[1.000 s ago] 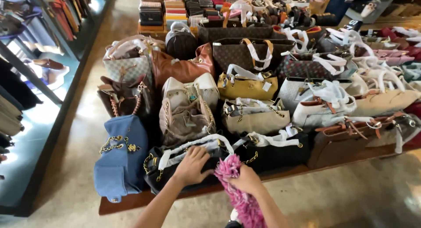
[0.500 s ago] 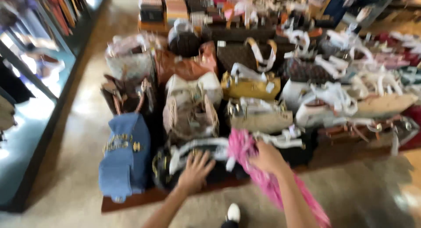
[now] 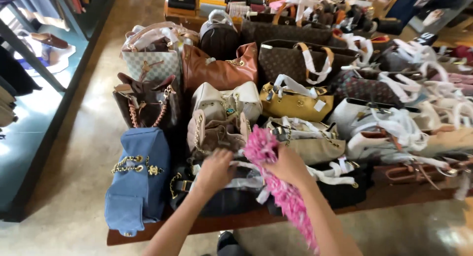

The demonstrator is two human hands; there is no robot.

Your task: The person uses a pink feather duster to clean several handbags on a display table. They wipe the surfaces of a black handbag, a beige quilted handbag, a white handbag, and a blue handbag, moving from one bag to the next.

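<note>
My right hand (image 3: 289,166) grips a fluffy pink duster (image 3: 276,183); its head points up over the bags and its tail hangs down along my forearm. My left hand (image 3: 215,170) rests, fingers curled, on a black handbag with plastic-wrapped white handles (image 3: 224,194) at the front of the low wooden table (image 3: 236,224). Just behind my hands sit a taupe bag with a chain (image 3: 213,134) and a beige bag (image 3: 309,142).
A blue denim bag with a gold chain (image 3: 137,179) stands at the front left corner. Many more handbags crowd the table, among them a yellow one (image 3: 295,102) and a brown leather one (image 3: 221,68). A dark display shelf (image 3: 34,113) runs along the left, across a tan floor aisle.
The view has closed in on the table. My right hand has swung the pink duster so its head now points up over the bags, and my left hand has shifted up onto the black bag.
</note>
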